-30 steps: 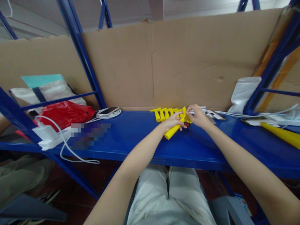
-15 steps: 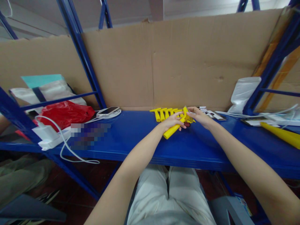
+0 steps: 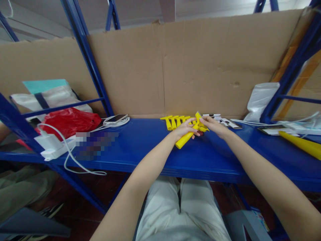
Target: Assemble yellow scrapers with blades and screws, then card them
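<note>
My left hand (image 3: 186, 130) is wrapped round a yellow T-shaped tool with a tubular handle (image 3: 184, 140), like a small squeegee. The handle points down towards me and the cross head is tilted up, above the blue table. My right hand (image 3: 213, 126) has its fingers closed at the head of the same tool; its fingertips are partly hidden. Behind my left hand, several similar yellow T-shaped tools (image 3: 174, 123) lie in a row. More yellow pieces (image 3: 205, 128) and a small dark red thing (image 3: 200, 133) show beneath my hands, partly covered.
The blue table (image 3: 145, 147) backs onto a cardboard wall (image 3: 200, 67). White and black strips (image 3: 232, 124) lie right of the row. A phone (image 3: 117, 118), cables, a red bag (image 3: 72, 122) and a power strip (image 3: 59, 152) are left. Rightward are a white pouch (image 3: 260, 100) and a yellow piece (image 3: 301, 144).
My right hand has shifted slightly left and down, its fingers closing against the tool's head. The left hand keeps its hold, and the tool has barely moved.
</note>
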Tool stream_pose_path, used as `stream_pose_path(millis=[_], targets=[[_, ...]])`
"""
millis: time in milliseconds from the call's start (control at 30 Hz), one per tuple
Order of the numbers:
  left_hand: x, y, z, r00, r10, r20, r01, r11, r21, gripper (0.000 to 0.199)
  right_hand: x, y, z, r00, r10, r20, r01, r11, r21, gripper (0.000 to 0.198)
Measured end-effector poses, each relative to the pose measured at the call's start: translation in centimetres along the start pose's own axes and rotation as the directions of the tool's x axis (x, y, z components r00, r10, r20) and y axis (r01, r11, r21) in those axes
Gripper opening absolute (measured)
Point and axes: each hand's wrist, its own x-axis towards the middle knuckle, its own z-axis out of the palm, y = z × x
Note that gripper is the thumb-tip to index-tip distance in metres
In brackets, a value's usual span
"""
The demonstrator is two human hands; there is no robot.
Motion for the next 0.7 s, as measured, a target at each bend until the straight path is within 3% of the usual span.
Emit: stream_pose_path(millis=[133,267,333,467,567,700], targets=[[0.0,0.0,0.3,0.998,-0.017,-0.059,0.015,1.000,-0.023,0.080,0.6,1.2,-0.1,0.985,-0.112,-0.131,0.077,0.966,-0.245,0.044],[-0.1,0.2,0.5,0.982,-0.013,-0.188,0.004,0.999,-0.050,0.080,1.4,2.3,-0.6,0.932,-0.310,-0.190,0.185,0.853,-0.488,0.036],[0.0,0.3,0.5,0.965,-0.008,-0.263,-0.009,0.998,-0.062,0.079,1.3,2.1,-0.8,0.932,-0.337,-0.132,0.218,0.814,-0.538,0.027],[0.1,0.5,0.3,0.911,-0.014,-0.413,-0.024,0.996,-0.086,0.079,0.5,0.9,-0.6,0.979,-0.197,0.055,0.197,0.844,-0.498,0.025],[0.4,0.5,0.1,0.848,-0.054,-0.527,-0.008,0.994,-0.113,0.081,0.0,0.2,-0.1,0.966,-0.165,0.197,0.240,0.853,-0.464,0.027],[0.5,0.6,-0.2,0.795,-0.087,-0.601,-0.009,0.988,-0.155,0.082,-0.3,0.3,0.2,0.957,-0.141,0.254,0.259,0.810,-0.526,0.022]])
